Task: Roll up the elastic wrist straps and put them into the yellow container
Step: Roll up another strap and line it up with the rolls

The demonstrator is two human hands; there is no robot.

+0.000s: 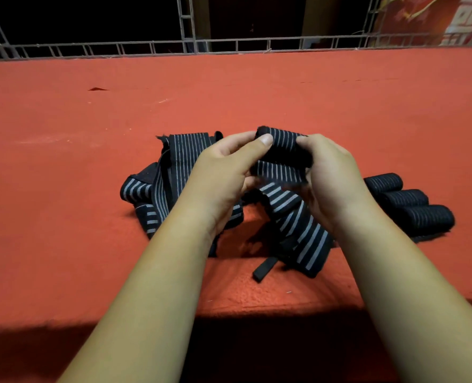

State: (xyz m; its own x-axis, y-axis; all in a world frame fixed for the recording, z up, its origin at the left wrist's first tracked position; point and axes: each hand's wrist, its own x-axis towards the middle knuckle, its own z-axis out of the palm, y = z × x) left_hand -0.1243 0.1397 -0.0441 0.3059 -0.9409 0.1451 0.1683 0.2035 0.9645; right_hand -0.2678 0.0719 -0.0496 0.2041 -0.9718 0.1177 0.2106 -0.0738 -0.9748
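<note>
At the centre of the frame the left hand [223, 172] and right hand [331, 175] both pinch a half-rolled striped wrist strap [280, 147], fingers clenched on its 2 ends above the red surface [63, 161]. Its loose tail [298, 228] trails down onto the heap of unrolled straps [157, 186]. 3 finished rolls [406, 200] lie at right. The yellow container is not visible. If either grip slackens, the elastic would likely spring open; the tail may also snag the heap.
</note>
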